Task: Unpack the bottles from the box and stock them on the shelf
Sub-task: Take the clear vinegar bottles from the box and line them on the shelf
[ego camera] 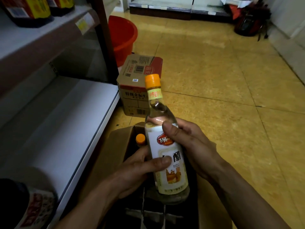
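Note:
I hold a clear vinegar bottle [165,146] with an orange cap and a white label upright above the open cardboard box [118,146] on the floor. My left hand [138,169] grips its lower body from the left, thumb across the label. My right hand [189,142] grips its shoulder from the right, thumb on the label's top. Inside the box, another bottle [140,140] shows only its orange cap, and dark dividers fill the rest. The white lower shelf [66,123] lies to the left.
A closed printed carton [135,86] stands beyond the open box, with a red bucket [122,37] behind it. Dark bottles [29,9] sit on the upper shelf, and one dark bottle [28,205] is at the lower shelf's near end. Yellow tiled floor spreads right.

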A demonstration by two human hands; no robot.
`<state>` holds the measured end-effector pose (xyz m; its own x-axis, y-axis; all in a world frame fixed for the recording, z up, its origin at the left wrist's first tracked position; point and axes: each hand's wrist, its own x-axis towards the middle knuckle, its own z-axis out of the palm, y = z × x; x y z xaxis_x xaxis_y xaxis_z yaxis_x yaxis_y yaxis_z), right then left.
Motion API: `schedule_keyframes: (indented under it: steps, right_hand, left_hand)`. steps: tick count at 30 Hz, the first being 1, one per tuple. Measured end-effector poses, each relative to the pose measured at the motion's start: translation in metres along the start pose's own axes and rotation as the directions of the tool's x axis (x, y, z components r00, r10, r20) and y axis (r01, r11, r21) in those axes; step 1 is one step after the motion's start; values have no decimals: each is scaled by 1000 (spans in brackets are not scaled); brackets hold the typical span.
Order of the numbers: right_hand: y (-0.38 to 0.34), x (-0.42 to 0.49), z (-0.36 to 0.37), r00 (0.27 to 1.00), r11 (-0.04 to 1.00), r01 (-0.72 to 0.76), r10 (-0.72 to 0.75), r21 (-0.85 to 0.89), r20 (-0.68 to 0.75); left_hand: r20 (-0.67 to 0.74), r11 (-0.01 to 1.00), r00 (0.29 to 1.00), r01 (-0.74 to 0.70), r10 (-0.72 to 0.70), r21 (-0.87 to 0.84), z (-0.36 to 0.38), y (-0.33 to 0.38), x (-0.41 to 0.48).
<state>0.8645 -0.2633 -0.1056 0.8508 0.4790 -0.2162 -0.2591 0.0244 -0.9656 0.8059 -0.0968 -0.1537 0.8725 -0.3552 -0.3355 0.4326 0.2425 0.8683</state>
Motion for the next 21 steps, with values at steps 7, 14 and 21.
schedule_keyframes:
  steps: [7, 14, 21]
  right_hand:
    - [-5, -4, 7, 968, 984, 120, -87, 129, -235]
    - [1, 2, 5, 983, 992, 105, -114, -68, -145]
    - [7, -3, 3, 999, 998, -6, 3, -67, -40]
  left_hand:
    - [-77, 996, 996, 53, -48, 71, 16, -10, -3]
    - [-204, 991, 977, -39, 66, 130, 12, -15, -6]
    - [-238, 995, 967, -72, 86, 69, 12, -8, -9]
